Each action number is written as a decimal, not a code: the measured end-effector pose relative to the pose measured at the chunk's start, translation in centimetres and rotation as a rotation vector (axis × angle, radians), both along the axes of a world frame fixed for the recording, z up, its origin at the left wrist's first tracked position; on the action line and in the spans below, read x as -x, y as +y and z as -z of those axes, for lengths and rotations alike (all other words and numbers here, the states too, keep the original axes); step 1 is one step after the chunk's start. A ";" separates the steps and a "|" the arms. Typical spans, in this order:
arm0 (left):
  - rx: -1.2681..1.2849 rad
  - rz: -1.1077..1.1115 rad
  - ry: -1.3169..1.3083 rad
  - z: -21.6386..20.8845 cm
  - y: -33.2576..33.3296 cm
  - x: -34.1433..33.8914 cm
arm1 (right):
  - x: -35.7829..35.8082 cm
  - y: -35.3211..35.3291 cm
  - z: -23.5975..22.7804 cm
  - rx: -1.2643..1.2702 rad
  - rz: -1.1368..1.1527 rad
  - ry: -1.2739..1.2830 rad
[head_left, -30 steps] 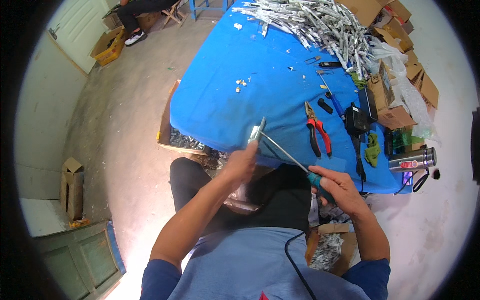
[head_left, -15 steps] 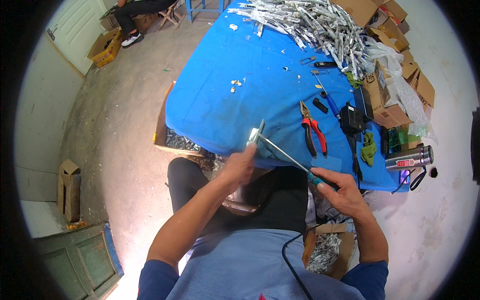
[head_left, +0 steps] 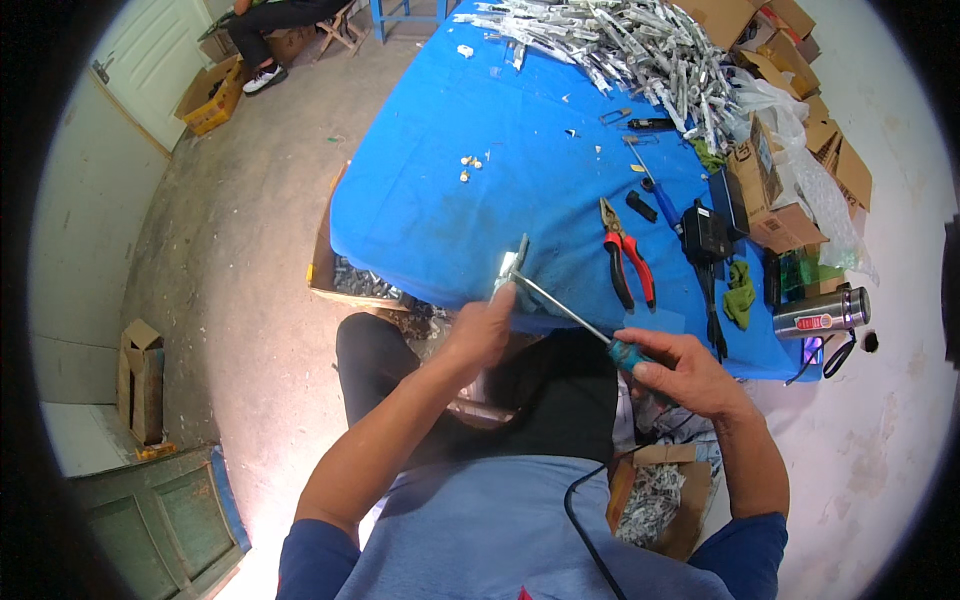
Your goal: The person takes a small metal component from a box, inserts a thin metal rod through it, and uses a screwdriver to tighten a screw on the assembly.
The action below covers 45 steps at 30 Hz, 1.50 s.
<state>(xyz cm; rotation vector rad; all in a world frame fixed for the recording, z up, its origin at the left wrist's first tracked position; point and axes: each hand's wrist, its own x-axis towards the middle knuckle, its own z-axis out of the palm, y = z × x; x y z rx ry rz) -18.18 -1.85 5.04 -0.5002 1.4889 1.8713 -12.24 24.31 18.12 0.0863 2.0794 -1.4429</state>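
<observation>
Near the front edge of the blue-covered table [head_left: 420,190], my left hand [head_left: 480,335] grips a small silvery metal piece [head_left: 507,272] that sticks up past the thumb. My right hand [head_left: 680,370] is closed round the teal handle of a screwdriver [head_left: 565,310]. Its shaft slants up to the left, and the tip meets the metal piece just above my left thumb. Pliers with red and black handles [head_left: 625,255] lie on the cloth to the right. The lower end of the metal piece is hidden in my fingers.
A heap of silvery strips [head_left: 640,50] covers the table's far end. To the right lie a blue screwdriver [head_left: 662,205], a black adapter [head_left: 706,235], a green cloth [head_left: 739,295] and a steel flask [head_left: 822,312]. A box of small parts [head_left: 360,283] stands below the table's left edge.
My right hand and the screwdriver handle have shifted slightly up and left, while the tip stays at the metal piece. My left hand has barely moved.
</observation>
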 end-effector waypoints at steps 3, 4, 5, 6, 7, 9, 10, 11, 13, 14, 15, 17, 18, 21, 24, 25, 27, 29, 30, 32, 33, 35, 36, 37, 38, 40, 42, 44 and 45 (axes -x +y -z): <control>0.089 0.057 0.082 1.2 0.3 -0.1 | 0.9 0.2 -2.0 -0.068 -0.041 0.008; 0.111 0.080 0.106 1.6 0.4 -0.2 | 1.3 0.0 -2.9 -0.093 -0.047 -0.008; 0.124 0.061 0.129 2.1 0.4 -0.2 | 1.7 0.1 -2.5 -0.088 -0.073 0.011; 0.132 0.048 0.155 2.3 0.6 0.1 | 1.8 0.1 -2.3 -0.084 -0.057 -0.001; 0.141 0.034 0.181 2.4 0.7 0.2 | 1.9 -0.1 -2.2 -0.079 -0.042 -0.012; 0.097 0.046 0.128 2.0 0.6 0.3 | 1.9 -0.5 -2.5 -0.088 -0.007 -0.065; 0.076 0.051 0.100 1.5 0.5 0.2 | 1.9 -0.9 -3.2 -0.102 0.012 -0.106; 0.072 0.051 0.100 1.1 0.4 0.2 | 1.9 -1.0 -3.5 -0.116 0.031 -0.147; 0.066 0.049 0.104 0.5 0.4 0.2 | 1.7 -0.4 -2.5 -0.043 0.066 -0.203; 0.073 0.044 0.109 0.6 0.4 0.2 | 1.6 -0.1 -2.2 -0.006 0.083 -0.231; 0.079 0.039 0.112 0.8 0.5 0.1 | 1.6 -0.1 -2.2 -0.027 0.077 -0.224; 0.075 0.037 0.111 1.0 0.4 0.1 | 1.7 -0.2 -2.1 -0.067 0.062 -0.208; 0.062 0.043 0.106 0.8 0.4 0.1 | 1.4 -0.2 -1.9 -0.151 0.010 -0.069; 0.068 0.047 0.081 0.0 0.5 0.3 | 0.2 -0.7 -1.1 -0.346 -0.114 0.248; 0.047 0.032 0.074 0.5 0.5 0.3 | -0.3 -1.6 -0.8 -0.464 -0.185 0.424; 0.033 0.023 0.074 1.0 0.5 0.3 | -0.4 -1.8 -0.6 -0.520 -0.222 0.523; 0.107 0.025 0.108 1.8 0.8 0.6 | -1.1 -2.5 0.0 -0.687 -0.297 0.649; 0.120 0.025 0.108 2.2 0.9 0.5 | -2.4 -3.0 0.9 -0.911 -0.374 0.700; 0.096 0.021 0.096 1.7 0.9 0.5 | -2.7 -2.7 1.6 -0.925 -0.390 0.769; 0.064 0.017 0.080 1.1 0.8 0.5 | -3.1 -1.9 3.3 -0.952 -0.422 0.910; 0.057 0.011 0.071 1.0 0.8 0.4 | -3.0 -1.8 3.8 -0.814 -0.344 0.923; 0.051 0.011 0.065 0.8 0.7 0.2 | -2.8 -1.5 4.4 -0.537 -0.191 0.937; 0.054 0.017 0.065 0.7 0.4 0.0 | -2.9 -1.4 3.8 -0.364 -0.049 0.605; 0.057 0.025 0.071 0.5 0.3 0.0 | -2.8 -1.3 2.5 -0.191 0.090 0.277; 0.043 0.025 0.054 0.3 0.2 0.0 | -2.8 -1.2 1.7 -0.015 0.222 -0.051; 0.013 0.034 0.021 -0.1 0.2 -0.2 | -2.9 -0.9 1.5 0.070 0.231 -0.127; 0.033 0.023 0.022 -0.5 0.3 -0.2 | -2.9 -0.9 1.6 0.095 0.228 -0.157; 0.043 0.009 0.037 -0.5 0.4 -0.2 | -2.6 -1.0 1.4 0.086 0.247 -0.157; 0.042 0.003 0.052 -0.3 0.5 -0.3 | -2.6 -1.0 1.3 0.080 0.258 -0.158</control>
